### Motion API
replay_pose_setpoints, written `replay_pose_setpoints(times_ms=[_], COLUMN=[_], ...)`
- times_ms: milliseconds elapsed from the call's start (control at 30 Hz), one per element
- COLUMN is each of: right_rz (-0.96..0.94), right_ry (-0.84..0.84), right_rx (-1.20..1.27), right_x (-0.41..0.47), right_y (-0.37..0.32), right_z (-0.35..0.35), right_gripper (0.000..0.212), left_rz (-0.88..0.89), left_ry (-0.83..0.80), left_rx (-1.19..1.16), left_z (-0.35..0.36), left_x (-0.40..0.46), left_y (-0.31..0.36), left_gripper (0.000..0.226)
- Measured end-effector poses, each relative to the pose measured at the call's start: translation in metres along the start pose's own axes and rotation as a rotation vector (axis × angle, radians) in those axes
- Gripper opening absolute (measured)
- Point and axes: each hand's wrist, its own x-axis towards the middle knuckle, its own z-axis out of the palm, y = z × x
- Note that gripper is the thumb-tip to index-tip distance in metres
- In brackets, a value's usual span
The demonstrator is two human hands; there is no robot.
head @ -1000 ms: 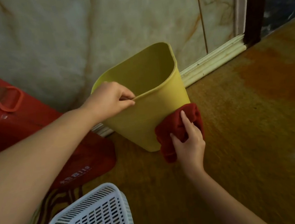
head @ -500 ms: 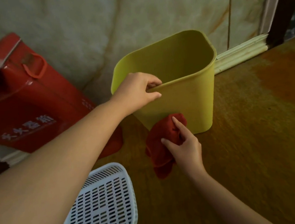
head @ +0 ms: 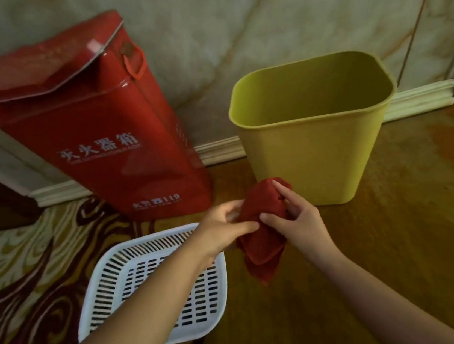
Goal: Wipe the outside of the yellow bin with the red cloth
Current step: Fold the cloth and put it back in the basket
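left hand [head: 226, 226] off yellow bin [head: 314, 144] rim; both hands now pinch red cloth [head: 263, 224] (right hand [head: 294, 218] too), clear of bin.

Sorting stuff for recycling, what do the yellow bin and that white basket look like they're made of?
Yellow bin: probably moulded plastic, matte, with smooth seamless walls and a rolled rim. White basket: likely rigid plastic, slightly glossy, its base and sides cut with even rows of slots.

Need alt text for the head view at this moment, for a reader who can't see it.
Both hands, left hand and right hand, hold a bunched red cloth just in front of an upright, empty yellow bin on a brown floor. A red box stands against the wall at left, and a white slotted basket lies under the left forearm.
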Motion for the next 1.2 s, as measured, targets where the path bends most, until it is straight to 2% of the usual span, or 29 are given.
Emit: replay_pose_setpoints(times_ms=[100, 233, 467, 600, 667, 933, 1200], right_rz=[0.079, 0.166, 0.053, 0.007, 0.002, 0.118, 0.246], right_ry=[-0.112, -0.237, -0.346, -0.428, -0.447, -0.542, -0.529], right_rx=[0.131, 0.24, -0.032, -0.205, -0.279, -0.48, -0.633], right_x=[-0.004, -0.003, 0.02, 0.034, 0.039, 0.05, 0.069], right_y=[-0.007, -0.016, -0.045, -0.052, -0.048, 0.014, 0.096], right_z=[0.0, -0.005, 0.038, 0.081, 0.107, 0.184, 0.203], right_gripper=[0.055, 0.052, 0.052, 0.052, 0.049, 0.041, 0.04], left_rz=[0.012, 0.036, 0.017, 0.0, -0.007, -0.147, -0.309], left_ry=[0.08, 0.07, 0.143, 0.249, 0.293, 0.367, 0.39], left_rx=[-0.035, -0.075, -0.151, -0.201, -0.229, -0.347, -0.443], left_z=[-0.01, -0.032, -0.094, -0.134, -0.153, -0.206, -0.209], left_x=[-0.005, -0.016, -0.036, -0.052, -0.059, -0.061, -0.016], left_y=[-0.009, -0.012, -0.011, -0.024, -0.037, -0.128, -0.202], left_gripper=[0.036, 0.026, 0.029, 0.04, 0.035, 0.036, 0.03])
